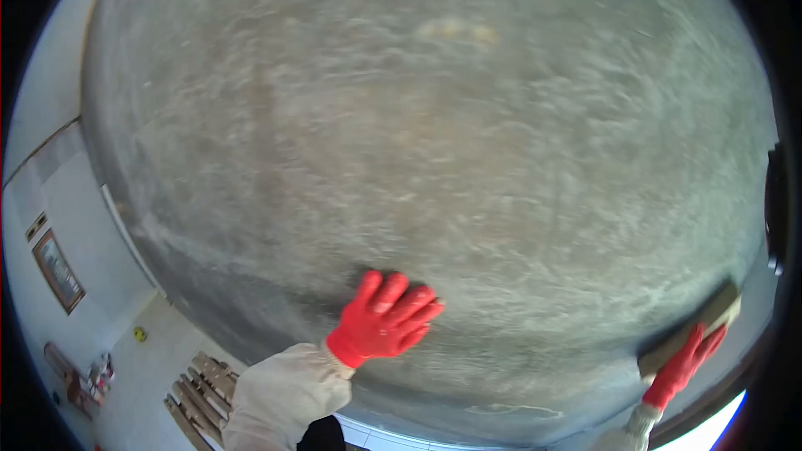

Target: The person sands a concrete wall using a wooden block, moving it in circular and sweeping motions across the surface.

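Observation:
A rough grey plastered wall [434,167] fills most of the head view. My left hand [383,321], in a red glove, lies against its lower part with the fingers stretched and nothing in them. At the far right, my right hand [683,367], gloved in red too, grips a flat rectangular wood-coloured block [697,328]. The block's broad face is turned to the wall and appears to touch it. My right thumb and the side of the block facing the wall are hidden.
Wooden slatted furniture [200,397] stands low on the left. Beyond it are a small yellow ball [139,334] on the floor and a framed picture [58,271] on a pale side wall. A dark object [775,209] hangs at the right edge.

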A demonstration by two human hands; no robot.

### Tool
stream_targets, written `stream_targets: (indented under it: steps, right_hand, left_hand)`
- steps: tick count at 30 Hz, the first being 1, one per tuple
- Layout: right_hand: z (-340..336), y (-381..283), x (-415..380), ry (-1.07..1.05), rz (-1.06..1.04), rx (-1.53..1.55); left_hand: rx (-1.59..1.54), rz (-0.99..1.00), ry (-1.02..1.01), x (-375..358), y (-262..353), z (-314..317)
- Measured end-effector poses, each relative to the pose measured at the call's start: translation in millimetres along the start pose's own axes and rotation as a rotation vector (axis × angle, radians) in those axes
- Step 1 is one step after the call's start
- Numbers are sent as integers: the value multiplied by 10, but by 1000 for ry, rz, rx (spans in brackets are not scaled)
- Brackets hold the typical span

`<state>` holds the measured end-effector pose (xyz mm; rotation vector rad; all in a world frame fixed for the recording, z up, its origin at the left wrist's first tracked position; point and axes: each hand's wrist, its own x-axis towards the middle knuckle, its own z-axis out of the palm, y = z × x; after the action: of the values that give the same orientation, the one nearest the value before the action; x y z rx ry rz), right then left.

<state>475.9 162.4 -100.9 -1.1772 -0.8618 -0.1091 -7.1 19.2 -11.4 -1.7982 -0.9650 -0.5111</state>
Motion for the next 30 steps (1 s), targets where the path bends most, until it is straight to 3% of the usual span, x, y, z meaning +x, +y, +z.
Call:
stream_targets:
  steps: [3, 5, 7, 8, 9, 12, 13, 14, 17, 20, 23, 24, 25, 28, 30]
  right_hand:
    - [149, -479, 34, -28, -290, 118]
    - [49, -729, -516, -213, -394, -41]
    - [24, -905, -1091, -299, -756, -272]
    - [-11, -779, -1381, -422, -833, -155]
    - [16, -492, -1676, -318, -914, -55]
    - [-183, 319, -1969, -312, -561, -134]
    - [-254, 471, -1918, -303, -323, -211]
    - [-271, 504, -1696, -249, -156, -229]
    - [-148, 350, -735, 7, 64, -53]
    - [28, -213, 3, 121, -111, 23]
    - [68, -1051, -83, 27, -450, -139]
    - [23, -1257, -330, -112, -499, -149]
    - [49, -1245, -715, -239, -563, -73]
    - [80, -545, -1851, -301, -794, 67]
    - [-40, 51, -2207, -241, -568, -25]
  left_hand:
    - [60, -5, -45, 42, -22, -105]
    - [129, -36, -78, 72, 5, -127]
    - [183, -14, -36, 70, 4, -128]
    - [175, -28, -103, 24, 4, -169]
    - [208, -18, -98, -76, -20, -144]
    - [287, 20, -158, -339, -147, -64]
    - [265, 44, -146, -187, -75, -158]
    - [284, 21, -163, -22, 5, -272]
    - [301, 14, -150, 111, 56, -339]
    - [319, 30, -136, 143, 70, -342]
    - [306, 30, -138, 159, 77, -355]
    - [301, 38, -138, 125, 61, -353]
    - [308, 13, -184, 48, 22, -350]
    - [313, 19, -174, 148, 81, -380]
    - [317, 54, -117, 220, 94, -386]
